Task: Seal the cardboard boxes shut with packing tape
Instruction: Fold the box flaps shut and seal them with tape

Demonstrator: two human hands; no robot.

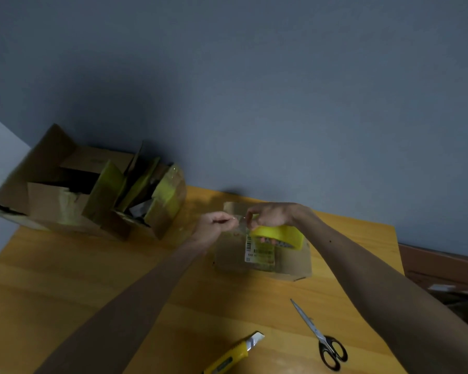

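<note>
- Tape end pinched by left hand, tape roll gripped by right hand.
- Strip-pulling step underway over box at table's far edge; seam laying judged next.

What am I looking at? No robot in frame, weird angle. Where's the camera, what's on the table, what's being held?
There is no machine here: a person works with bare hands. The single picture comes from a wide-angle camera worn on their head, looking forward and down, which is why the scene looks tilted. The right hand grips a yellow tape roll, and the left hand pinches the clear tape strip pulled from it. Both are above a small cardboard box with a shipping label, which stands on the wooden table. Nearer the camera lie scissors and a yellow utility knife. At the far left stand bigger open boxes, flaps up.
</note>
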